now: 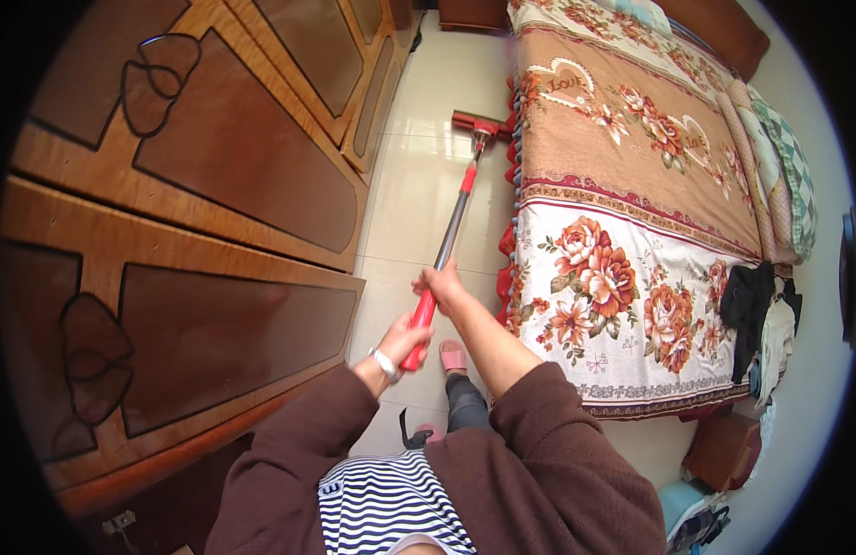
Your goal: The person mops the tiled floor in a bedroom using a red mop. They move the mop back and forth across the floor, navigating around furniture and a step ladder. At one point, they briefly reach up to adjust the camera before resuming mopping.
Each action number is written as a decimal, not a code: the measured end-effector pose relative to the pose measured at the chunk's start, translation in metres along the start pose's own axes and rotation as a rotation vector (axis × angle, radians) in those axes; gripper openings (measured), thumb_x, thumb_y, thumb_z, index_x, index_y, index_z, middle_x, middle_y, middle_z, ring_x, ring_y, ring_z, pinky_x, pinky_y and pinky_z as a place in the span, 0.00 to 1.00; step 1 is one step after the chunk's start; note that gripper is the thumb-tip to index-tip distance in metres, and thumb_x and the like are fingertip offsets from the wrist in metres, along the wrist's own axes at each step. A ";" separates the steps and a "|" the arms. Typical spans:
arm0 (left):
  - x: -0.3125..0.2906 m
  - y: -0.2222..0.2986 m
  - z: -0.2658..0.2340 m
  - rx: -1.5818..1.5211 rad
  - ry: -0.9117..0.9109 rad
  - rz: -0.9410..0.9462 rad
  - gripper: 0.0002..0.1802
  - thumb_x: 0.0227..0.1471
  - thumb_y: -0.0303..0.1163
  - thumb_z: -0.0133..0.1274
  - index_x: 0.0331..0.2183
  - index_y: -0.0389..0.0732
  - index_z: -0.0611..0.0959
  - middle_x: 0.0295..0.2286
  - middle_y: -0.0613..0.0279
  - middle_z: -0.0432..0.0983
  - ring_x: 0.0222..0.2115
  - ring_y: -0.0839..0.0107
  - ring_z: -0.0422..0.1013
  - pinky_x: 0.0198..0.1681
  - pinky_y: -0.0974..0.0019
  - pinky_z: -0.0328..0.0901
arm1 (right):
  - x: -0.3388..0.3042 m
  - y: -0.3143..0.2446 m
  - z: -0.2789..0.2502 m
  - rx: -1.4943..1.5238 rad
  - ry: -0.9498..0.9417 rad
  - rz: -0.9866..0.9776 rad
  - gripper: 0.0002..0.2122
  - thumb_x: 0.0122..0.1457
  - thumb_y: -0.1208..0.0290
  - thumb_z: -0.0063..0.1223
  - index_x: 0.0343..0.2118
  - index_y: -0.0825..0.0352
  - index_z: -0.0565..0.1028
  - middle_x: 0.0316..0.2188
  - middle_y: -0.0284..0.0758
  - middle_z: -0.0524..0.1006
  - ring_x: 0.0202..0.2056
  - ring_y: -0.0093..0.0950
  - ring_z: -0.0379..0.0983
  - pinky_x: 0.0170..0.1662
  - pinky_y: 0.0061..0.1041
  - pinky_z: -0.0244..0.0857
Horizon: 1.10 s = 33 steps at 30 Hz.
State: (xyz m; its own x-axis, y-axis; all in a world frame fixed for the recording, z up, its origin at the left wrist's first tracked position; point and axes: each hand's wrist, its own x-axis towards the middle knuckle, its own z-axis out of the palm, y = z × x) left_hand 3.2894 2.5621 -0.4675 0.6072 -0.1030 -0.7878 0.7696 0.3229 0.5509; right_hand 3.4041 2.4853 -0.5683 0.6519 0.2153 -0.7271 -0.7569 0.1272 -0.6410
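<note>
The mop [455,222] slants away from me over the tiled floor [405,185], in the aisle between wardrobe and bed; its red head [481,126] lies crosswise at the far end, beside the red ruffled edging [508,242] of the bed. At this distance I cannot tell whether the head touches that edging. My two hands are clamped on the pole, one above the other with a short length between: the left hand [412,339] wraps the red grip [426,311] near its butt, and the right hand [441,285] encircles the pole at the grip's upper end, where the grey shaft begins. The pole looks stiff, smooth and probably light, with most of its drag likely felt at the head; the red grip should slip less than the bare shaft, so the spaced, two-handed hold on it seems the sound one. A pale wristband [385,365] circles my left wrist, and a pink slipper [453,355] shows just below the hands. To the left stands the wooden wardrobe [252,148] with dark panels; to the right, the bed [622,157] in flowered cloth, with a black garment [747,301] at its far corner.
</note>
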 end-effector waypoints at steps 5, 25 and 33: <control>-0.136 -0.047 -0.039 -0.116 0.003 -0.071 0.12 0.48 0.27 0.50 0.36 0.42 0.66 0.18 0.65 0.65 0.09 0.78 0.61 0.09 0.75 0.55 | -0.094 0.061 0.044 0.083 -0.107 0.286 0.05 0.55 0.77 0.43 0.29 0.73 0.61 0.18 0.37 0.69 0.17 0.28 0.69 0.28 0.36 0.75; -0.245 -0.040 -0.059 -0.304 0.091 -0.061 0.25 0.49 0.24 0.47 0.50 0.41 0.61 0.19 0.63 0.65 0.10 0.78 0.61 0.12 0.75 0.58 | -0.175 0.082 0.128 -0.019 -0.155 0.296 0.05 0.53 0.78 0.43 0.27 0.73 0.60 0.17 0.37 0.66 0.15 0.28 0.66 0.17 0.31 0.67; 0.026 0.150 -0.053 -0.010 0.077 -0.029 0.14 0.46 0.27 0.47 0.37 0.45 0.64 0.16 0.66 0.64 0.10 0.75 0.61 0.11 0.68 0.58 | 0.077 -0.087 0.125 -0.137 0.017 -0.007 0.12 0.52 0.74 0.47 0.36 0.72 0.62 0.21 0.39 0.70 0.20 0.28 0.70 0.19 0.31 0.67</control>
State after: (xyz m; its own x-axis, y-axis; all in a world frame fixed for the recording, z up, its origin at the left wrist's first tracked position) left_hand 3.4102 2.6579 -0.4201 0.5675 -0.0396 -0.8224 0.7843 0.3300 0.5253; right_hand 3.5151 2.6115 -0.5378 0.6589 0.1979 -0.7257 -0.7396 -0.0051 -0.6730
